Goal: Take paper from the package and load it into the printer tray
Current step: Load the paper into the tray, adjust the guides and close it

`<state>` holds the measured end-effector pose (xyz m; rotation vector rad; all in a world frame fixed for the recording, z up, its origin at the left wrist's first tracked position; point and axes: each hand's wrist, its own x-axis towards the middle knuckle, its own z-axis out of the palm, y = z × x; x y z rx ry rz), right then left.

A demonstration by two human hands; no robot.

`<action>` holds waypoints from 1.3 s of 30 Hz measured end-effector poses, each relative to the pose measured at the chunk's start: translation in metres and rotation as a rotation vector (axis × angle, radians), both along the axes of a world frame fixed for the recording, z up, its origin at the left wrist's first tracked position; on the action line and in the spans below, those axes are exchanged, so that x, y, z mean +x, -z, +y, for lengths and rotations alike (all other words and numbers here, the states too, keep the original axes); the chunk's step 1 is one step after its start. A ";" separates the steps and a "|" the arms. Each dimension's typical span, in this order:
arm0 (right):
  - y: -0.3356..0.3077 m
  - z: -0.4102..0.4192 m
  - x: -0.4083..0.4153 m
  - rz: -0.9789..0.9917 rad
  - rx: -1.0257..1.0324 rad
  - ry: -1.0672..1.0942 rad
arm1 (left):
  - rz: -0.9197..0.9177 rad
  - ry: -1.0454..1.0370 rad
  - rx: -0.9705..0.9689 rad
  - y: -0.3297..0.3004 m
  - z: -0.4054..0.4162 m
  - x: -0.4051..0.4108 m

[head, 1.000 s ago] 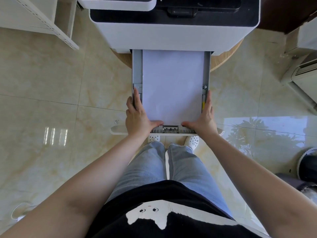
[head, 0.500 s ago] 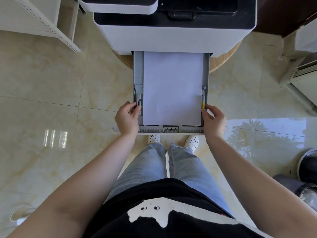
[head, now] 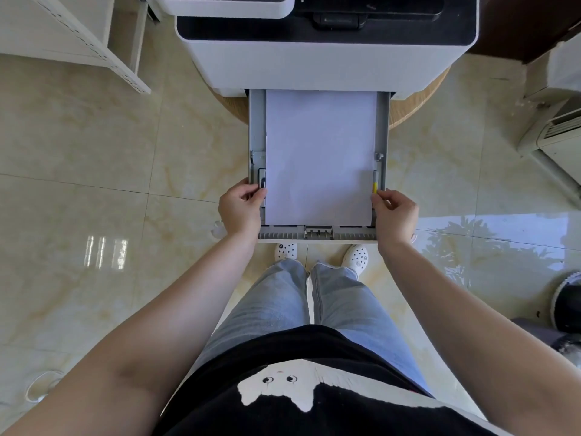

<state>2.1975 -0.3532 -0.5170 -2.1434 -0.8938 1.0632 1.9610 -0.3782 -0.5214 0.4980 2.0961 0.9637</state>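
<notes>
Bright daylight; window glare streaks the glossy floor (head: 107, 256) at left and right. Sharp focus, edges bowed by wide-angle distortion.

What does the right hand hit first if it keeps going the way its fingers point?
The right hand points inward across the tray; its fingertips already sit at the yellow-tipped side guide, so that comes first, then the paper stack's edge. Depth is unclear.

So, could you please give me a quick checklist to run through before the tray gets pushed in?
1. Paper lies flat in tray: ok.
2. Paper sits square between the side guides: ok.
3. Stack below the fill line: cannot tell.
4. Left hand and right hand on the tray's sides: ok.
5. Fingers clear of the printer slot: ok.
6. Tray pushed home: not ok, it is pulled out.
</notes>
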 end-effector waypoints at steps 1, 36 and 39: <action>-0.001 0.000 0.000 -0.001 -0.002 0.002 | 0.002 0.009 -0.003 0.001 0.000 -0.001; -0.012 0.009 -0.010 -0.016 -0.095 0.119 | -0.026 -0.048 -0.006 0.001 0.003 0.000; -0.011 0.003 -0.006 0.008 -0.076 -0.013 | 0.088 0.062 -0.016 0.000 -0.001 -0.002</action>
